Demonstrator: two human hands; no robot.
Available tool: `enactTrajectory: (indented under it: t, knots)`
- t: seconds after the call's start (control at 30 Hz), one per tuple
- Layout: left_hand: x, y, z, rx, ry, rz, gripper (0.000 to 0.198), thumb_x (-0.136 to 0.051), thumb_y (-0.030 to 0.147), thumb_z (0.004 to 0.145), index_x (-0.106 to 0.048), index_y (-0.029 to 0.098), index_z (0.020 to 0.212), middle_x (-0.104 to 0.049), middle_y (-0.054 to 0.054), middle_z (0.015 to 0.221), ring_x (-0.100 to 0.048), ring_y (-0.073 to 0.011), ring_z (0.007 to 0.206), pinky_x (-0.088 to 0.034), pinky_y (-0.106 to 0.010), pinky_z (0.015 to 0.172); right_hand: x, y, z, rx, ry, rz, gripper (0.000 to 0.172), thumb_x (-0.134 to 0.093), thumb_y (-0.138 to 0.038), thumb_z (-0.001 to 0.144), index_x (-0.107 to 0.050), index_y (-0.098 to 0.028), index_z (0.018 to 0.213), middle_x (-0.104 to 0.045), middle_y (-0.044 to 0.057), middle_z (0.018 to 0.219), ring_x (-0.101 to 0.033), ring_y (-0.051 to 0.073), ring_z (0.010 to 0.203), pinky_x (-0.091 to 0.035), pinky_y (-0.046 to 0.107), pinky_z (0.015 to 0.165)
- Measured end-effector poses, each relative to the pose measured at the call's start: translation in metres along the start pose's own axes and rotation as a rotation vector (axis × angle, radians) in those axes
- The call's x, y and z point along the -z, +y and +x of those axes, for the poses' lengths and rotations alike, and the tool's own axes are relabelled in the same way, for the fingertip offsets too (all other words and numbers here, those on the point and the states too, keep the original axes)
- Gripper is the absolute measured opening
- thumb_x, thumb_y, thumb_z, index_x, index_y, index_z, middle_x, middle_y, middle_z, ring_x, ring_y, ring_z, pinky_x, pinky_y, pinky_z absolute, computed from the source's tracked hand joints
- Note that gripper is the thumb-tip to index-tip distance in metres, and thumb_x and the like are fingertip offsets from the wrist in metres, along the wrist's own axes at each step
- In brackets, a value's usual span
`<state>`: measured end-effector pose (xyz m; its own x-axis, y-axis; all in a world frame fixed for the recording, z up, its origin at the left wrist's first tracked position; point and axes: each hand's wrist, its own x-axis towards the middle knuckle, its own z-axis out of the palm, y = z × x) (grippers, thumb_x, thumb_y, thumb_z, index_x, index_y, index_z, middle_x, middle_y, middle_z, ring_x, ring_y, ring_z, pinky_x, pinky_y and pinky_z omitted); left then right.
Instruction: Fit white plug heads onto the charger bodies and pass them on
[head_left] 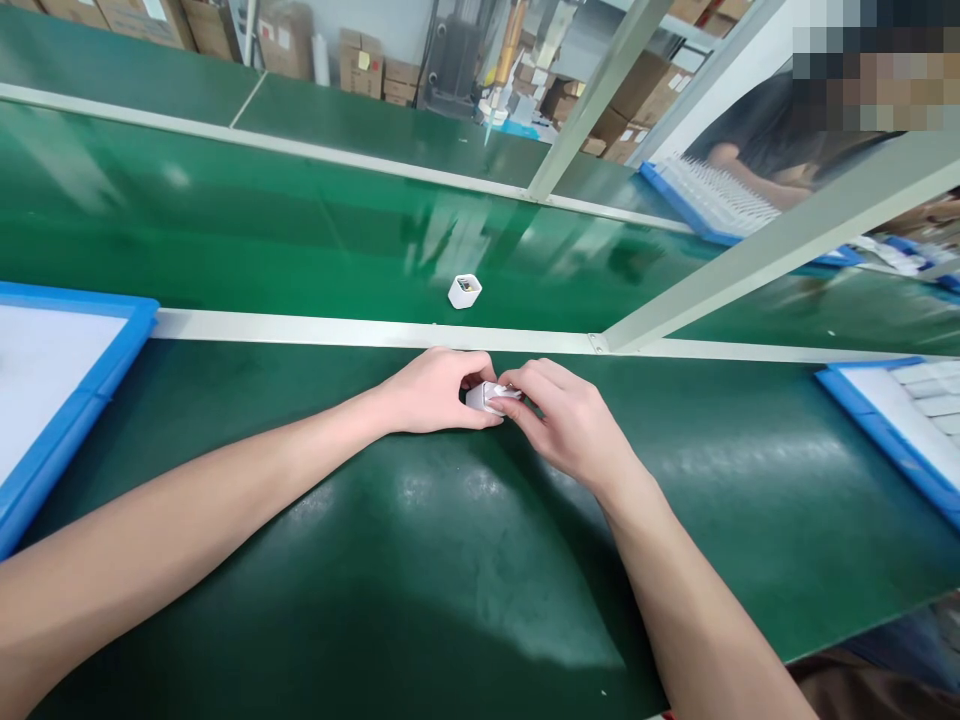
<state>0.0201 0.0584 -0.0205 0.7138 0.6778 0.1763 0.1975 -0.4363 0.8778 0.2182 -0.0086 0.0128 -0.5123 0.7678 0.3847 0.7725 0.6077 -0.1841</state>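
Over the green table, my left hand (435,392) is closed around a small white charger housing (477,398), with thumb and fingers on its sides. My right hand (570,412) meets it from the right, its fingertips pinching a small white part (507,391) at the housing's open end. A bit of metal shows by those fingertips; the fingers partly hide how the two pieces fit. Beyond both hands, a second white housing (465,296) stands on the green belt, its open top showing some parts inside.
A pale metal rail (360,330) divides the table (360,560) from the belt (300,250), and a slanted post rises at right. Blue-rimmed trays lie left (82,410) and right (877,420); the right one holds white pieces. Across the belt, a person sits by another tray (679,210).
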Motion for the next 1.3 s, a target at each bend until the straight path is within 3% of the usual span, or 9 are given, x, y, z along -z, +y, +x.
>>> enactTrajectory:
  t: [0.5, 0.7, 0.93, 1.07, 1.3]
  knots:
    - [0.002, -0.001, 0.001, 0.058, -0.021, -0.067, 0.025, -0.077, 0.038, 0.073, -0.067, 0.019, 0.087, -0.07, 0.002, 0.081, -0.064, -0.0172, 0.078, -0.046, -0.028, 0.071, -0.012, 0.007, 0.003, -0.058, 0.001, 0.146, 0.011, -0.061, -0.029, 0.1, -0.058, -0.021, 0.093, -0.061, 0.002, 0.079, -0.054, 0.016, 0.069, -0.041, 0.028, 0.065]
    - [0.002, -0.004, 0.002, 0.066, -0.047, -0.106, 0.028, -0.078, 0.039, 0.072, -0.067, 0.019, 0.089, -0.07, 0.002, 0.083, -0.064, -0.0176, 0.079, -0.046, -0.028, 0.071, -0.008, 0.005, 0.003, -0.116, -0.09, 0.133, 0.016, -0.056, -0.031, 0.101, -0.054, -0.021, 0.089, -0.058, 0.001, 0.08, -0.052, 0.015, 0.069, -0.038, 0.026, 0.063]
    - [0.003, -0.004, 0.002, 0.026, -0.043, -0.106, 0.029, -0.079, 0.04, 0.07, -0.066, 0.018, 0.083, -0.068, 0.002, 0.08, -0.061, -0.0167, 0.074, -0.043, -0.027, 0.067, 0.012, 0.021, 0.024, 0.07, -0.381, -0.006, 0.032, -0.046, -0.044, 0.105, -0.055, -0.02, 0.085, -0.059, -0.001, 0.072, -0.05, 0.013, 0.06, -0.032, 0.024, 0.056]
    - [0.003, -0.007, 0.001, 0.051, -0.027, -0.102, 0.03, -0.079, 0.041, 0.07, -0.067, 0.019, 0.086, -0.069, 0.002, 0.081, -0.061, -0.0173, 0.075, -0.044, -0.028, 0.069, 0.011, 0.031, 0.032, 0.223, -0.371, -0.012, 0.042, -0.041, -0.051, 0.106, -0.055, -0.02, 0.082, -0.059, 0.0, 0.07, -0.047, 0.012, 0.057, -0.03, 0.025, 0.056]
    - [0.001, -0.012, 0.001, 0.046, -0.037, -0.117, 0.034, -0.08, 0.041, 0.07, -0.07, 0.018, 0.094, -0.072, 0.0, 0.088, -0.064, -0.0183, 0.08, -0.047, -0.03, 0.073, 0.007, 0.033, 0.03, 0.187, -0.363, 0.033, 0.05, -0.035, -0.058, 0.106, -0.054, -0.02, 0.079, -0.056, 0.0, 0.07, -0.044, 0.012, 0.058, -0.031, 0.025, 0.056]
